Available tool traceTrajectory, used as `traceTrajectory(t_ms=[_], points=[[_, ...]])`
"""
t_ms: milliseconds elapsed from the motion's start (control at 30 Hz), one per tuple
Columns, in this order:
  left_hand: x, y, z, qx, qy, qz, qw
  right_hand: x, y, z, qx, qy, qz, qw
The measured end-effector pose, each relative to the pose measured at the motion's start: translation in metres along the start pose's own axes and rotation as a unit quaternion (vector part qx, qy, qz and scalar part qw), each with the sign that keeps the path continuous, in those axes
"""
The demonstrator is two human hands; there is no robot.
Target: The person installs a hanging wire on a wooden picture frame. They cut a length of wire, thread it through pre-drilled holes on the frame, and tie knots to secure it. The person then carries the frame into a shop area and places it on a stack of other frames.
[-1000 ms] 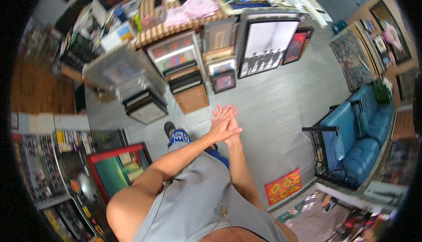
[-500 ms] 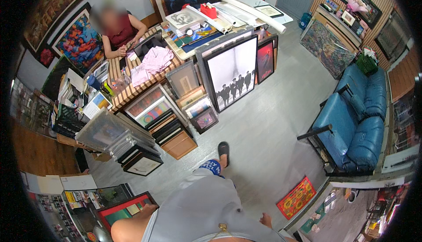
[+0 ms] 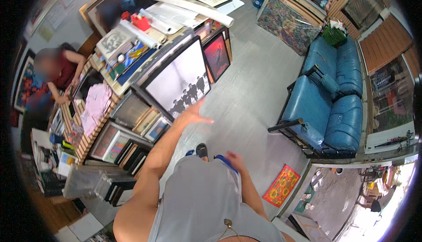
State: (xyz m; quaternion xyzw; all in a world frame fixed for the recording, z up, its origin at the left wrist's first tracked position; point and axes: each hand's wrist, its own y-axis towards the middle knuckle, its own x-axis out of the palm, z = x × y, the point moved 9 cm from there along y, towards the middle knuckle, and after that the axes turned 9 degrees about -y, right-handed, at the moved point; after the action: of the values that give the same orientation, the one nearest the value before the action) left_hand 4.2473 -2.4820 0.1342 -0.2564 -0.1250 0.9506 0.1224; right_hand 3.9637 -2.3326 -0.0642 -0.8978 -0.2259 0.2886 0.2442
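Note:
My left hand [image 3: 193, 115] reaches forward with its fingers spread and nothing in them. In the picture it comes by the lower right corner of a large black-framed black-and-white picture [image 3: 180, 81] of figures before a tower; whether it touches the frame I cannot tell. My right hand [image 3: 234, 160] hangs low in front of my right thigh, smeared by motion, so its fingers are unclear. Beside the large frame leans a smaller dark-framed red picture [image 3: 218, 58].
A person in dark red sits behind the striped desk [image 3: 83, 141] on the left. Rolled paper [image 3: 193, 10] lies across the stacked work table. Several frames lean below the desk. Blue sofas [image 3: 310, 105] line the right side; a red floral mat [image 3: 281, 185] lies by the doorway.
My view has turned right and I have moved forward. My left hand has risen from my side and stretches out ahead; my right hand has swung forward.

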Motion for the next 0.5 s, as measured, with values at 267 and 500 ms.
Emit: traceTrajectory(t_ms=[267,500], points=[[-0.137,0.004,0.218,0.307,-0.089,0.249,0.914,-0.16,0.059,0.029,0.145,0.226,0.172,0.948],[-0.149,0.135,0.194,0.26,-0.069,0.3,0.915,-0.205,0.182,0.077,0.192,0.118,0.028,0.974]])
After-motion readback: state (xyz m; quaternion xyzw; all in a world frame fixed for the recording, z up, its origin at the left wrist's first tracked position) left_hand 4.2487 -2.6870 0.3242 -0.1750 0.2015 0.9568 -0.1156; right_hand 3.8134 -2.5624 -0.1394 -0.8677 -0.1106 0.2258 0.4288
